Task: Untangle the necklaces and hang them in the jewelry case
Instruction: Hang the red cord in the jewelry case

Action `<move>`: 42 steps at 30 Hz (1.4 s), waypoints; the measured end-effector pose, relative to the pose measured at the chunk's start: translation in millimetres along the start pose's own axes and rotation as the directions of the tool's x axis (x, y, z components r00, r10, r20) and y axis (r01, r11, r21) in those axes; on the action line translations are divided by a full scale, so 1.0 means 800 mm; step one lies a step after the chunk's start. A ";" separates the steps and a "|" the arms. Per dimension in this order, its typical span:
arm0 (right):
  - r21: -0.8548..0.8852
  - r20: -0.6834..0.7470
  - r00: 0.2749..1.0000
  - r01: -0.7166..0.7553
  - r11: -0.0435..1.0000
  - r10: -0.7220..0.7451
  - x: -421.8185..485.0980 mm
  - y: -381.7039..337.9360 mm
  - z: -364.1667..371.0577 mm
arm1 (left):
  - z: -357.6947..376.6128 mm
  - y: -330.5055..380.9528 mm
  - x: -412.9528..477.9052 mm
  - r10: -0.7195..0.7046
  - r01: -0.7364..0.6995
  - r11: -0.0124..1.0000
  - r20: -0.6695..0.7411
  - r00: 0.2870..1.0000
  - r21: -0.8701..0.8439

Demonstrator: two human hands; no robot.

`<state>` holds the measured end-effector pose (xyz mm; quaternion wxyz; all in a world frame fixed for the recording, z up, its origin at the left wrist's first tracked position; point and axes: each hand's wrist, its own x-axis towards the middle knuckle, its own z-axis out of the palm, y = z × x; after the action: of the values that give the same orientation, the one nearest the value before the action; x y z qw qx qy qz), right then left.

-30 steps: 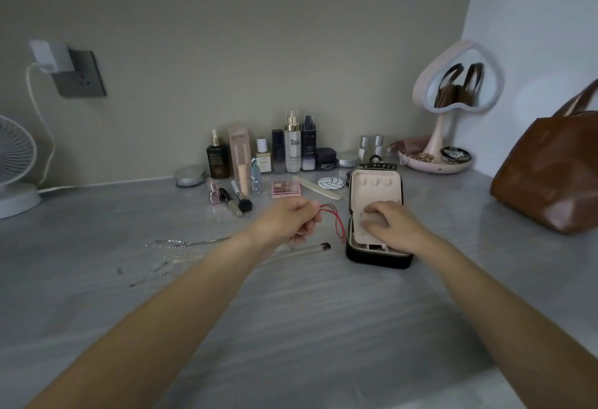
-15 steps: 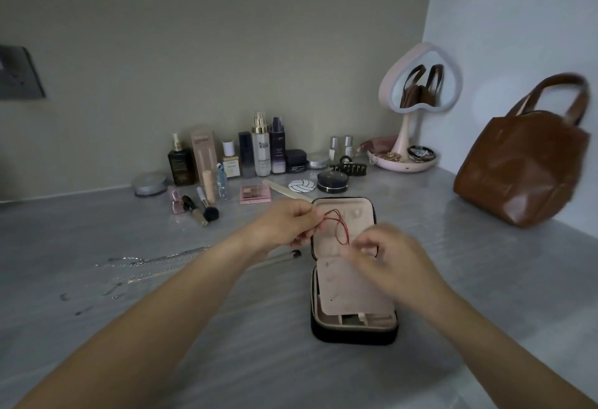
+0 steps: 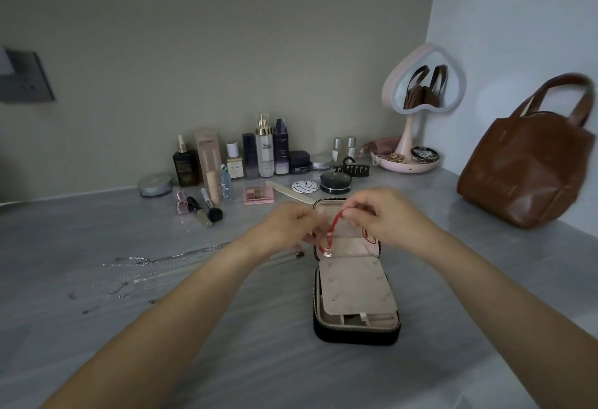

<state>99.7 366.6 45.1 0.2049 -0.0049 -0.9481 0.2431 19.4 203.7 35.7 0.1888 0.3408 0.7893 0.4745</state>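
Above the open black zip-around jewelry case point(image 3: 356, 331) with its pale pink lining, both hands hold a thin red cord necklace point(image 3: 333, 226). The left hand point(image 3: 284, 227) pinches its lower end with curled fingers, while the right hand point(image 3: 385, 214) pinches the upper end. Silver chain necklaces point(image 3: 161, 261) lie spread on the grey marbled tabletop point(image 3: 259, 360) to the left, apart from the case.

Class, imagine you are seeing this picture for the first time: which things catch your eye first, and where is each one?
The left hand and right hand pinch a red cord necklace over the open jewelry case, mid-picture. A brown leather bag stands at far right, with a heart-shaped mirror in the back corner. Silver chains lie at left.
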 end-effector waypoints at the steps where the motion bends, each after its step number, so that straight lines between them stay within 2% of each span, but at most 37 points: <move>1: -0.033 0.009 1.000 0.003 0.999 -0.003 0.002 0.000 0.000 | -0.010 0.002 0.000 0.019 -0.017 1.000 -0.079 0.997 0.017; 4: -0.168 0.027 0.999 0.030 0.985 -0.026 0.011 -0.003 0.003 | -0.029 -0.002 0.008 0.012 -0.019 0.999 -0.219 0.976 -0.028; 10: -0.390 0.077 0.997 0.046 0.920 -0.018 0.027 -0.017 0.011 | 0.013 -0.014 0.033 -0.010 0.016 0.991 -0.045 0.999 0.133; 13: -0.435 0.069 0.997 0.045 0.899 -0.016 0.032 -0.016 0.020 | 0.024 -0.016 0.044 0.001 0.020 0.985 -0.121 0.993 0.174; 16: -0.420 0.037 0.999 0.017 0.907 -0.002 0.036 -0.014 0.024 | 0.027 -0.019 0.048 0.026 0.033 0.961 -0.207 0.978 0.274; 18: -0.395 -0.008 1.000 -0.020 0.919 0.018 0.038 -0.014 0.024 | 0.028 -0.020 0.048 0.038 0.036 0.959 -0.252 0.967 0.282; 24: -0.326 -0.167 0.984 -0.120 0.938 0.068 0.035 -0.013 0.031 | 0.035 -0.026 0.045 0.054 0.016 0.978 -0.330 0.942 0.208; 28: -0.263 -0.260 0.952 -0.232 0.937 0.162 0.030 -0.007 0.035 | 0.042 -0.031 0.044 0.030 -0.027 1.000 -0.338 0.941 0.013; 37: -0.225 -0.212 0.945 -0.295 0.929 0.249 0.000 0.000 0.051 | 0.048 -0.037 0.047 0.032 -0.045 0.999 -0.378 0.925 -0.025; 42: -0.246 -0.127 0.969 -0.237 0.940 0.211 -0.020 0.004 0.059 | 0.046 -0.038 0.034 0.041 -0.009 0.995 -0.337 0.940 0.096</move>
<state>95.7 345.9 0.0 0.2204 -0.1514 -0.9536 0.1382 12.6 236.8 -7.8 0.0281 0.2724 0.8269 0.4912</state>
